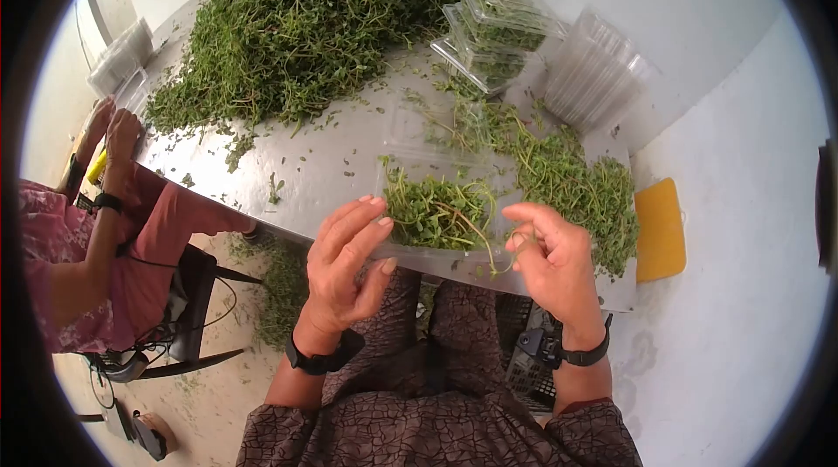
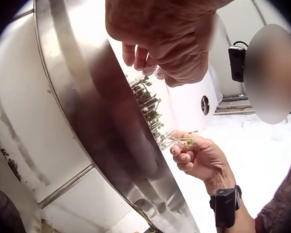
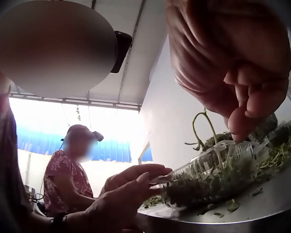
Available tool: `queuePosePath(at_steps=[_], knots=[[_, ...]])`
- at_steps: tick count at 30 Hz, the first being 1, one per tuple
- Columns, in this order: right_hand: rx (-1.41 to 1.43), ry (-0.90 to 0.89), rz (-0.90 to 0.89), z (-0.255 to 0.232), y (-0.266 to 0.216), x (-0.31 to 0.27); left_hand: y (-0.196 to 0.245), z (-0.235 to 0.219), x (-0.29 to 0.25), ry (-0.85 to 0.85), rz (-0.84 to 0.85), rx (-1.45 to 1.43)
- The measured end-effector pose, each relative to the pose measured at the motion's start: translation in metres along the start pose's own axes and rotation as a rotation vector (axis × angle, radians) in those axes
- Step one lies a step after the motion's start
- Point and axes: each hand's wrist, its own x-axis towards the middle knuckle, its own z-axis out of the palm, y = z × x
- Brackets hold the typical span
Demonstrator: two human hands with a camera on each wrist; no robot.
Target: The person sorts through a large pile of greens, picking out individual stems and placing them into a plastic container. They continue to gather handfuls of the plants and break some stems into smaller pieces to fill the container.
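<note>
A clear plastic box (image 1: pixel 415 253) filled with leafy green stems (image 1: pixel 441 214) sits at the table's near edge, its lid (image 1: pixel 436 131) tipped back. My left hand (image 1: pixel 345 262) is at the box's left side, fingers fairly straight with the tips at its rim, thumb apart near the front corner. Over the right side, my right hand (image 1: pixel 554 262) pinches a thin green stem (image 1: pixel 489 244) between thumb and fingers. The stem arches up and back over the box in the right wrist view, where the right hand (image 3: pixel 237 73) is close above the rim.
A large heap of greens (image 1: pixel 305 30) covers the table's back; loose greens (image 1: pixel 576 196) lie right of the box. Filled boxes (image 1: pixel 497 30) and nested empty ones (image 1: pixel 598 70) stand behind. Another person (image 1: pixel 96 257) sits at left. Below the table is a dark crate (image 1: pixel 528 380).
</note>
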Motion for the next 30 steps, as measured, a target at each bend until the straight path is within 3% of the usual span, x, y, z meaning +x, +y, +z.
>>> queuePosePath(at_steps=[10, 19, 22, 28, 30], knots=[[0.145, -0.011, 0.071, -0.013, 0.002, -0.014, 0.019, -0.003, 0.008, -0.051, 0.085, 0.094], [0.096, -0.133, -0.001, -0.009, -0.007, -0.031, 0.029, 0.008, 0.015, -0.106, 0.095, 0.110], [0.043, -0.044, 0.043, 0.004, -0.008, -0.034, 0.035, 0.013, 0.017, -0.144, 0.095, 0.133], [-0.001, 0.043, -0.033, 0.018, -0.007, -0.030, 0.039, 0.019, 0.017, -0.181, 0.080, 0.197], [-0.107, 0.149, -0.216, 0.022, 0.001, -0.027, 0.039, 0.019, 0.017, -0.175, 0.081, 0.201]])
